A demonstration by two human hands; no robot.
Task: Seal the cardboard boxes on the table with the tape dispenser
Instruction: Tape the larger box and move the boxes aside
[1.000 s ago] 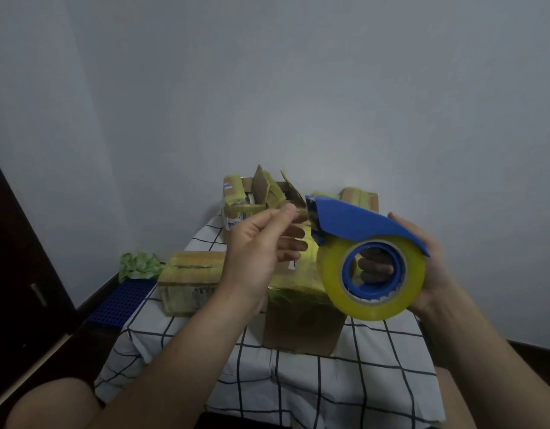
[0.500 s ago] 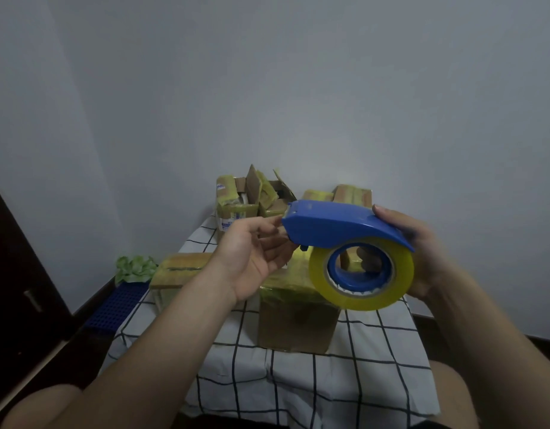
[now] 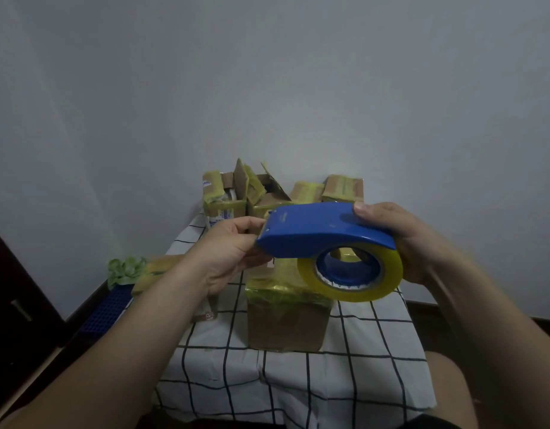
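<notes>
The blue tape dispenser [image 3: 317, 230] is held in the air above the desk [image 3: 298, 382], between the two hands, its long body nearly level and its nose pointing left. The yellow tape roll [image 3: 363, 294] sits on the blue hub at its lower right.

The right hand [image 3: 410, 243] grips the rear of the dispenser. Its thumb lies on top of the blue cover and the palm wraps round behind the roll. The left hand [image 3: 227, 252] is at the nose end, thumb on the upper front edge and fingers curled underneath, so it holds that tip. Whether it also pinches a free end of tape cannot be made out.

Directly below the dispenser stands a closed cardboard box [image 3: 286, 326] with yellowish tape across its top. A flatter taped box [image 3: 156, 270] lies to the left, partly behind the left forearm. At the far edge are two open boxes [image 3: 236, 196] with flaps raised and two taped boxes [image 3: 341, 188] beside them.

A white cloth with a black grid covers the desk. On the floor to the left are a green bundle [image 3: 125, 269] and a blue perforated mat [image 3: 109, 308].
</notes>
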